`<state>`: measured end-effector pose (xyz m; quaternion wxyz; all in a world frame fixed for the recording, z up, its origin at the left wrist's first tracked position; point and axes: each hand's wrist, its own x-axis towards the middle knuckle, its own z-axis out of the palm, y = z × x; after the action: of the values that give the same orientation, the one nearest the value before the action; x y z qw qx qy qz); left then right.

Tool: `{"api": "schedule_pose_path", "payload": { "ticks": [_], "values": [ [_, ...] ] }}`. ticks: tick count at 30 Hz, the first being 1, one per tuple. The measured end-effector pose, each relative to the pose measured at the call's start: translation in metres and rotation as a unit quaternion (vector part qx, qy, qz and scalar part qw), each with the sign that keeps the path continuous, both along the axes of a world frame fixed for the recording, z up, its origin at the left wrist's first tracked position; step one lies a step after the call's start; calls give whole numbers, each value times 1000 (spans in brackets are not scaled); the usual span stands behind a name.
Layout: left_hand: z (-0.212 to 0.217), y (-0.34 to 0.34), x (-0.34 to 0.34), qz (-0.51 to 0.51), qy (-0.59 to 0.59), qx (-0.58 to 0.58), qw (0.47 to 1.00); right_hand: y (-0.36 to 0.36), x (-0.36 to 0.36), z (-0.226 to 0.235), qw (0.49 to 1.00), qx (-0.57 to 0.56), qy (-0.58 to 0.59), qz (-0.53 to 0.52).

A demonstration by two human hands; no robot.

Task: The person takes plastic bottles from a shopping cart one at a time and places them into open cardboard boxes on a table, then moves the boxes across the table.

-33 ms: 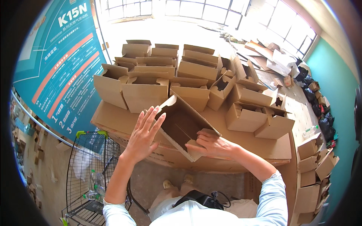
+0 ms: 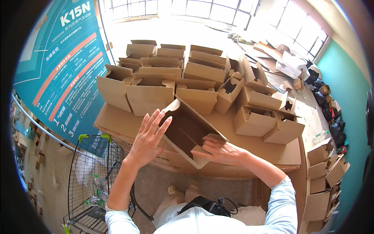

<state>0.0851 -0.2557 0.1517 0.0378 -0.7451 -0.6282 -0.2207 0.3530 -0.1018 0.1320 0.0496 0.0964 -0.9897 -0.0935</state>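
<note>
A small brown cardboard box (image 2: 181, 124) lies tilted in front of me, its open mouth facing up and its dark inside showing. My right hand (image 2: 218, 150) grips the near right end, fingers curled over the flap there. Spread fingers of my left hand (image 2: 150, 132) rest at the left side of the box, by the far-left flap, without closing round it. Beneath is a large carton (image 2: 269, 154) that serves as a work surface. Just beyond the held box stands another open box (image 2: 196, 100).
Several open-topped boxes (image 2: 150, 97) crowd the carton's far half, with more at its right (image 2: 283, 130). A black wire cart (image 2: 78, 175) holding plastic bottles stands at lower left, below a teal banner (image 2: 58, 78). More boxes (image 2: 317, 202) are piled on the right.
</note>
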Motion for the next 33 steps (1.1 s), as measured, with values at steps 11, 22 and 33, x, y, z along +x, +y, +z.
{"api": "schedule_pose_path", "payload": {
  "ticks": [11,22,33],
  "values": [
    [-19,31,24,-40,126,-41,990,46,8,-16,994,-55,25,-92],
    [-31,66,77,40,194,-161,967,71,18,27,978,-164,-75,-105],
    [-38,-40,-3,198,-79,148,966,67,-3,15,936,-234,-127,-231]
  ]
}}
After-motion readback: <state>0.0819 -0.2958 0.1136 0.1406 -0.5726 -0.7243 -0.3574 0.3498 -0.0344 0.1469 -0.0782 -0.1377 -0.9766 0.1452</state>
